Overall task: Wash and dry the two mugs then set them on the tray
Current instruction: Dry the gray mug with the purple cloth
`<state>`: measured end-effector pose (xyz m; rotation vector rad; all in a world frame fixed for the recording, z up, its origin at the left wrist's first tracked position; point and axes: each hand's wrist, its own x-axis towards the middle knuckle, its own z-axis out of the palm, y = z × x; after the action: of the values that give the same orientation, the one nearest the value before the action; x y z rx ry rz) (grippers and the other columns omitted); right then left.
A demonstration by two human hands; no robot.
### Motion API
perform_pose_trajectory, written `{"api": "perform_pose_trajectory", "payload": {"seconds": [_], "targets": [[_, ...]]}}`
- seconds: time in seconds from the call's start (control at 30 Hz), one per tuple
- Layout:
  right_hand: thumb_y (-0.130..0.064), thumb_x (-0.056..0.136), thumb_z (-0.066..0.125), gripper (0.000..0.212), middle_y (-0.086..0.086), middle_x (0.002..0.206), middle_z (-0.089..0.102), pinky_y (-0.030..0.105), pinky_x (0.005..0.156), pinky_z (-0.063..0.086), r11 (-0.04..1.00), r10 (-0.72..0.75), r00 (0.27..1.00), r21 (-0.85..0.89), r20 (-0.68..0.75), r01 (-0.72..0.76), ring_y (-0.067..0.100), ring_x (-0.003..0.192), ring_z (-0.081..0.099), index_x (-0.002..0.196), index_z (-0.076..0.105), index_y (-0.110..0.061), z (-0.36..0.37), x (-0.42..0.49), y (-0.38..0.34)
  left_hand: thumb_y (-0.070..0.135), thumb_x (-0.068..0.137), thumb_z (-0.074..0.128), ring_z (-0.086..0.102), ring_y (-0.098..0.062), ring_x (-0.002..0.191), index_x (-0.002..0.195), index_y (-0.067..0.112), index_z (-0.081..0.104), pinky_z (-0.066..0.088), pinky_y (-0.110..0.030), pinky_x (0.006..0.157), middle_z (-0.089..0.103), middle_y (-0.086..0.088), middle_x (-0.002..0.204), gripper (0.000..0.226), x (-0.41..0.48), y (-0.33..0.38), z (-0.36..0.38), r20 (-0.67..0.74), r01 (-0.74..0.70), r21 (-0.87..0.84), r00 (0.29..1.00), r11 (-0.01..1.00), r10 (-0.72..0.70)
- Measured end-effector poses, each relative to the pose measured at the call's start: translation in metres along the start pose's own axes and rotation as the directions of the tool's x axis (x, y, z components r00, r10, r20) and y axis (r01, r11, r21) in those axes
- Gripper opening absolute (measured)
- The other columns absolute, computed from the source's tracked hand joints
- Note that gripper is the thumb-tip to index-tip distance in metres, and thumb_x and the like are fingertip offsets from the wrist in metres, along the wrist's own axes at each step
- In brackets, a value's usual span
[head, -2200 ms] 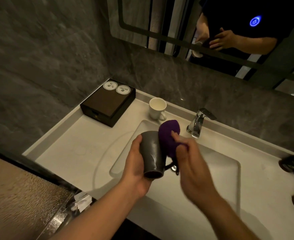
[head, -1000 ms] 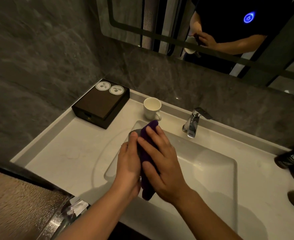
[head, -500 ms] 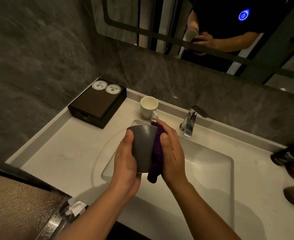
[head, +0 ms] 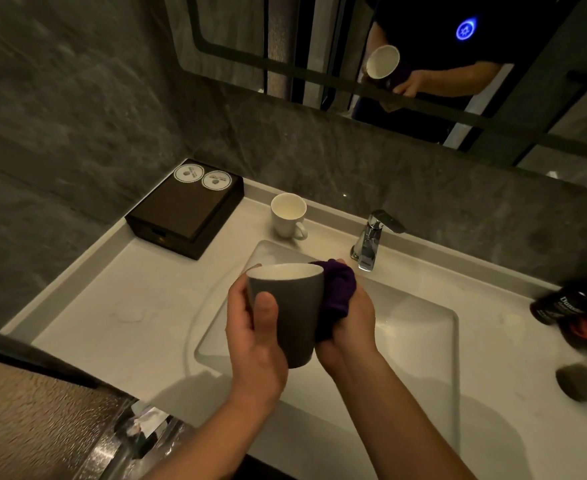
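Our left hand [head: 254, 341] curls around the grey mug [head: 297, 313], held upright over the sink's [head: 418, 336] left edge. Our right hand [head: 352, 329] grips a bunched purple cloth [head: 337, 299] against the mug's side. The white mug [head: 287, 216] stands at the worktop's [head: 129, 306] back edge.

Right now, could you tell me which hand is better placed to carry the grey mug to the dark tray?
Probably left. The left hand grips the grey mug and is nearer the dark tray; the right hand holds the purple cloth.
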<state>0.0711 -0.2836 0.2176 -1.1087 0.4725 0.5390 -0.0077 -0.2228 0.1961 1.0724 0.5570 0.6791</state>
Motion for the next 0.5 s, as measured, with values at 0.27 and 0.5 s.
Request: {"api": "perform_pose_trajectory", "payload": {"seconds": [0.27, 0.5], "targets": [[-0.044, 0.103, 0.048, 0.024, -0.011, 0.096, 0.07, 0.041, 0.091, 0.059, 0.76, -0.593, 0.805, -0.309, 0.029, 0.571, 0.01, 0.095, 0.066, 0.108, 0.066, -0.029, -0.009, -0.003, 0.02, 0.068, 0.093, 0.051, 0.065, -0.015, 0.105, 0.125, 0.028, 0.053, 0.059, -0.026, 0.078, 0.06, -0.002, 0.114, 0.052, 0.009, 0.007, 0.004, -0.072, 0.148, 0.104, 0.987, 0.984, -0.141], [-0.042, 0.107, 0.035, 0.049, 0.015, 0.146, 0.049, 0.025, 0.111, 0.04, 0.08, -0.792, 0.274, -0.352, 0.546, 0.933, 0.015, 0.141, 0.043, 0.142, 0.043, -0.009, -0.03, -0.002, 0.033, 0.055, 0.068, 0.083, 0.073, -0.039, 0.104, 0.122, 0.012, 0.07, 0.061, -0.046, 0.079, 0.073, -0.025, 0.118, 0.07, 0.021, 0.027, -0.001, 0.08, 0.494, -0.167, 0.869, 0.853, -0.487]]}}
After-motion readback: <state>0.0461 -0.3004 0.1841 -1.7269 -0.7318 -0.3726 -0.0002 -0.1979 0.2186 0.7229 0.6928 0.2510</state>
